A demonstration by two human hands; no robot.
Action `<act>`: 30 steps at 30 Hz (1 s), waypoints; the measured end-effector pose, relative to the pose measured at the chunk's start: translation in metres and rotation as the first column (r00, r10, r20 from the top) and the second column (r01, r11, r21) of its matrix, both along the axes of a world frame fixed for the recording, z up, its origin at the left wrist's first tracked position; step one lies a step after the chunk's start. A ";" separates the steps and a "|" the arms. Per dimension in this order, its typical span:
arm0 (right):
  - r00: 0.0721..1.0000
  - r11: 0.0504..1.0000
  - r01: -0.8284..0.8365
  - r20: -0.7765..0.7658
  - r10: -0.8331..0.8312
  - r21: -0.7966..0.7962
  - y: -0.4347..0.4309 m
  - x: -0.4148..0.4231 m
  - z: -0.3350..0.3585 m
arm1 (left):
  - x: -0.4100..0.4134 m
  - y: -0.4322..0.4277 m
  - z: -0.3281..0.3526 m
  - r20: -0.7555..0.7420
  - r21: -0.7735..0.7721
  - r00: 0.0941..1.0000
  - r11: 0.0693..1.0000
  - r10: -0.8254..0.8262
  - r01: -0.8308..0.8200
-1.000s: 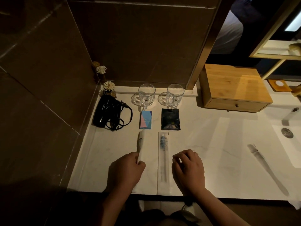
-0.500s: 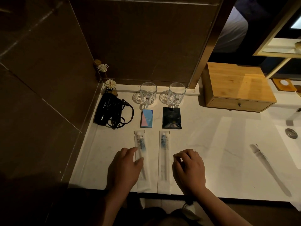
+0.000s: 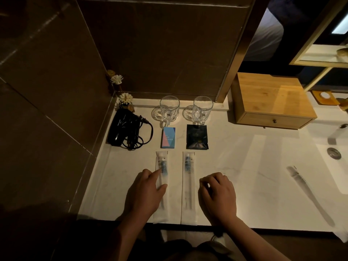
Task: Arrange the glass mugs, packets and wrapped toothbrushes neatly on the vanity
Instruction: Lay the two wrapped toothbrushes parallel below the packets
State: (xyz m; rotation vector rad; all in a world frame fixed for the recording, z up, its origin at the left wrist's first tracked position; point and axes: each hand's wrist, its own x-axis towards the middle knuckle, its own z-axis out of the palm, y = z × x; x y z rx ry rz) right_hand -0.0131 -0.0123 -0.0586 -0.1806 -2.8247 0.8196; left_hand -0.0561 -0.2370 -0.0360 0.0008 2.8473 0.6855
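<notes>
Two glass mugs [image 3: 169, 108] [image 3: 202, 109] stand on clear coasters at the back of the white vanity [image 3: 244, 166]. In front of them lie a blue-and-pink packet [image 3: 168, 137] and a black packet [image 3: 197, 136]. Two wrapped toothbrushes lie side by side near the front edge, the left one [image 3: 162, 161] and the right one [image 3: 188, 185]. My left hand [image 3: 145, 193] rests flat on the left toothbrush wrapper, fingers spread. My right hand [image 3: 218, 194] sits just right of the right toothbrush, fingers curled, holding nothing.
A black hair dryer [image 3: 124, 129] with coiled cord lies at the left wall, beside small white flowers [image 3: 125, 97]. A wooden drawer box [image 3: 273, 100] stands at the back right. The sink [image 3: 333, 153] is at the far right, with a faucet shadow across the counter.
The left toothbrush, held on edge by my left hand a second ago, now lies flat and parallel to the right one. My right hand has barely moved.
</notes>
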 end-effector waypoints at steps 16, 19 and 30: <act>0.995 0.999 -0.028 0.096 0.031 -0.031 -0.006 -0.020 0.006 | 0.001 -0.002 -0.005 -0.022 0.050 1.000 0.999 0.008 -0.007; 0.990 0.999 -0.036 0.135 0.038 -0.012 -0.014 -0.029 0.010 | 0.001 -0.003 -0.005 -0.029 0.044 1.000 0.999 -0.005 0.006; 0.981 0.998 -0.060 0.186 0.053 0.033 -0.018 -0.035 0.011 | -0.002 -0.005 -0.007 -0.029 0.044 0.999 0.999 -0.019 0.020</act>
